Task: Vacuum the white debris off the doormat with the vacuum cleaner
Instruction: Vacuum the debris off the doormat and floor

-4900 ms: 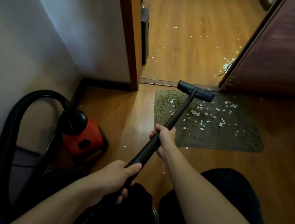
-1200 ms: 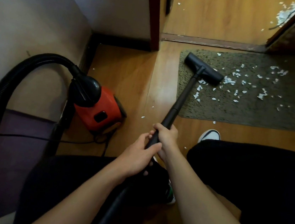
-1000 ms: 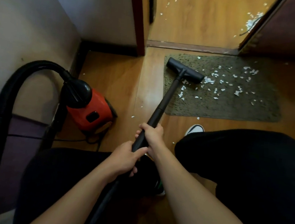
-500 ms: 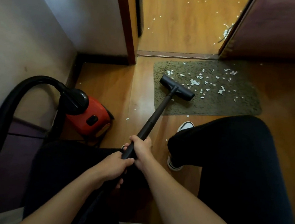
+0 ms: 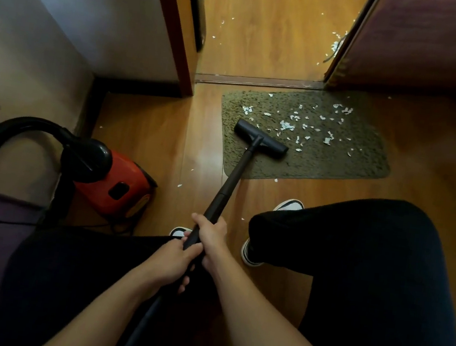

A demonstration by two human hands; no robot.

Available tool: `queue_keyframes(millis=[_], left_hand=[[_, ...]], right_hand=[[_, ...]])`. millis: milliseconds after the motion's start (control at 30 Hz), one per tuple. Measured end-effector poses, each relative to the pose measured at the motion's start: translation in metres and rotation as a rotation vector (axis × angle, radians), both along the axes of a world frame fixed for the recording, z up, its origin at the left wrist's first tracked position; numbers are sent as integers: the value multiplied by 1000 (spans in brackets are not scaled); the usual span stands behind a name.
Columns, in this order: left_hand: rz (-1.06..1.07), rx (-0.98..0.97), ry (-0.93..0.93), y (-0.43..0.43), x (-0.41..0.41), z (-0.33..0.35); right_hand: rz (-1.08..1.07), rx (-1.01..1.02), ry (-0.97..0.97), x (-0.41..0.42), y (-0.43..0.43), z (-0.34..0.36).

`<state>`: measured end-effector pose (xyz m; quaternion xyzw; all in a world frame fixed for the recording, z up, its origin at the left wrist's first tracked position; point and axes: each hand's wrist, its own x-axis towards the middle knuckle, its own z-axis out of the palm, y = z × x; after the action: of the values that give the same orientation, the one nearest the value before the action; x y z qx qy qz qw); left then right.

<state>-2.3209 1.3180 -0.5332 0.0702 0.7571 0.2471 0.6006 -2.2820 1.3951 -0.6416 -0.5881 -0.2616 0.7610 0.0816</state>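
On the doormat (image 5: pixel 337 163), near its left edge, the vacuum cleaner's floor nozzle (image 5: pixel 261 139) rests flat. White debris (image 5: pixel 287 125) lies scattered beyond it and to its right. Both hands are clamped on the black wand (image 5: pixel 231 182), right hand (image 5: pixel 212 235) ahead, left hand (image 5: pixel 169 263) directly behind and touching it. The wand appears rigid and light, so this rear-end hold should steer it well. The flakes should lift easily, but the soft mat may bunch under suction.

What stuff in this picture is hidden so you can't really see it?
All in the head view:
The doormat under the nozzle, covered by the nozzle.
The hose, cut off by the left edge.
The left shoe, mostly behind the leg.
The white bits past the doorway, too small to identify.
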Motion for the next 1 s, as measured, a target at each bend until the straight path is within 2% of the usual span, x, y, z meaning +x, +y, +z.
queue_keyframes(millis=[267, 533, 767, 1000], left_hand=[[55, 71, -50, 40, 1, -18], [106, 4, -72, 10, 1, -6], [63, -25, -54, -29, 6, 17], [16, -66, 20, -51, 0, 30]], right_hand=[[4, 85, -79, -4, 42, -17], [93, 89, -78, -4, 11, -8], [24, -86, 41, 8, -24, 17], [-143, -52, 58, -10, -19, 24]])
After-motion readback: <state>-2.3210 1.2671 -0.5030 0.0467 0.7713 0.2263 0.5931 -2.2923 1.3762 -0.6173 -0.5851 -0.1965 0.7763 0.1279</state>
